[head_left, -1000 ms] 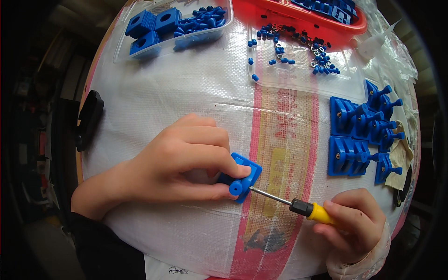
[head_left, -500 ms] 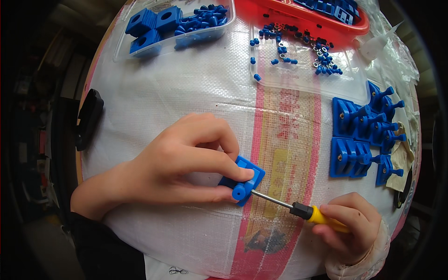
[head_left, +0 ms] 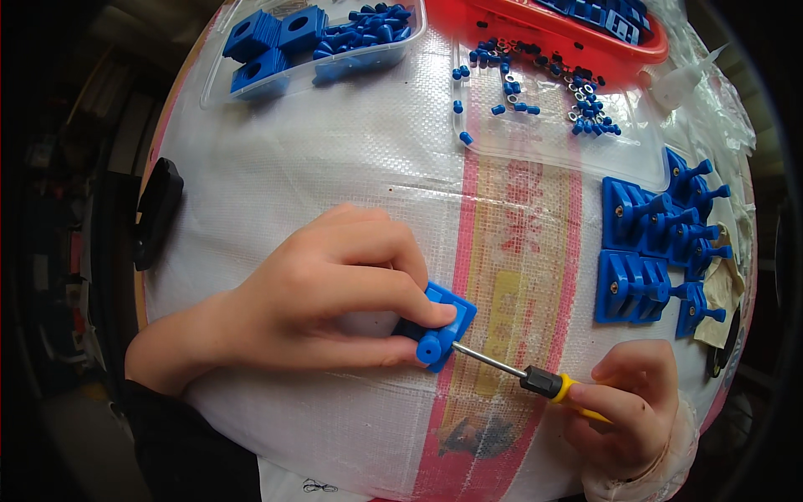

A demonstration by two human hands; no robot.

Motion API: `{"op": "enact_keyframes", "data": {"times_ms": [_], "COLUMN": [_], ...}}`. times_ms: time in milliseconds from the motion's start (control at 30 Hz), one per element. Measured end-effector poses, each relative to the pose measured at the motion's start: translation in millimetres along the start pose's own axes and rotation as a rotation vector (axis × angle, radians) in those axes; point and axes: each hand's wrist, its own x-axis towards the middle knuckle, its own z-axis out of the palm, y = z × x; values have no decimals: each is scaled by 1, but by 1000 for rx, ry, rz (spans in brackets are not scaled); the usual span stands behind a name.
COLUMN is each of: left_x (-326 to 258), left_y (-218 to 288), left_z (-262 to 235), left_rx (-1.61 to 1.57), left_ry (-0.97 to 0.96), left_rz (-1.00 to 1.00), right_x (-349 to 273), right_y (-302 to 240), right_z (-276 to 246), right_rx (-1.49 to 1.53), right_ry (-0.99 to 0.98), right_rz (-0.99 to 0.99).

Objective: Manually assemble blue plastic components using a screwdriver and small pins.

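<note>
A stack of finished blue assemblies point(head_left: 661, 251) lies well off past the right hand, each a square plate with a peg standing out of it, so a good share of the work looks done. Much seems left too: loose blue square blocks point(head_left: 276, 42) and pegs fill a clear tray point(head_left: 251, 88) far beyond the left hand's knuckles, small blue caps and metal washers point(head_left: 544, 92) are scattered on a clear sheet, and more blue pieces sit in a red bin point(head_left: 585, 33) at the far edge.

The piece in hand, a blue plastic block point(head_left: 443, 322), appears to be mid-fastening. The left hand point(head_left: 326, 293) closes narrowly around it: the forefinger presses on its upper face, the thumb lies under its near edge, and the block's corner and round boss stick out just past the fingertips, resting on the white woven sacking point(head_left: 335, 167).

The right hand point(head_left: 627, 406) is curled tight around the yellow handle of a screwdriver point(head_left: 535, 381). Its metal shaft runs from those fingers up and leftward, and the tip meets the block just beside the boss, right at the left thumb's tip. Whether a screw is seated there cannot be told.
</note>
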Motion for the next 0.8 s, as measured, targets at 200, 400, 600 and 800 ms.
{"op": "enact_keyframes", "data": {"times_ms": [200,400,600,800], "left_x": [0,1,1,0], "left_y": [-1,-1,2,1], "left_z": [1,1,1,1], "left_rx": [0,-61,-49,-26], "left_ry": [11,37,18,13], "left_rz": [2,-10,-32,-37], "right_x": [0,3,3,1], "right_y": [0,-1,2,-1], "right_z": [-2,-13,-9,-2], "right_rx": [26,115,58,7], "right_ry": [-42,-86,-74,-7], "right_rz": [-7,5,-15,3]}}
